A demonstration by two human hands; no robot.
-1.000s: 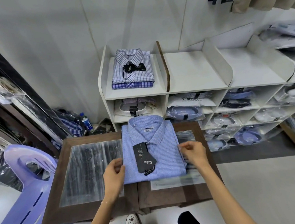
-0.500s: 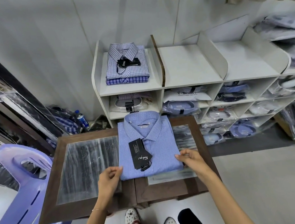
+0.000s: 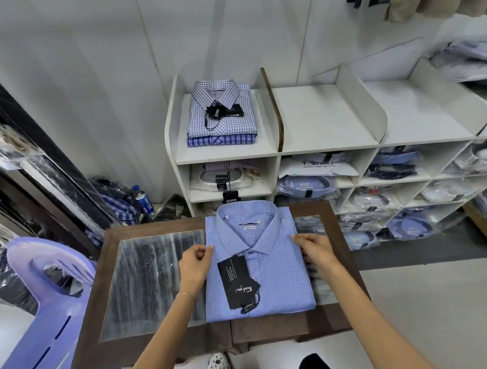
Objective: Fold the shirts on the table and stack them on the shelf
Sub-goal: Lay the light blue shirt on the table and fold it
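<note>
Both hands have slid up from the folded blue shirt's [image 3: 257,264] hem; left hand [image 3: 194,265] and right hand [image 3: 314,248] now pinch its edges beside the collar, seemingly poised to lift it toward the shelf [image 3: 321,146].

Fine-checked woven cloth, matt, on the shirt [image 3: 275,272]; matt black card for its tag [image 3: 236,281]. Dark wood frame, dull, on the counter [image 3: 277,327], with glossy reflective glass panels inset. Smooth white painted board for the shelf [image 3: 319,120]. Glossy lilac plastic for the chair [image 3: 44,331].

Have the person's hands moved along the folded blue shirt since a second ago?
Yes. Both the left hand and right hand slid from the folded blue shirt's lower corners toward its collar.
</note>
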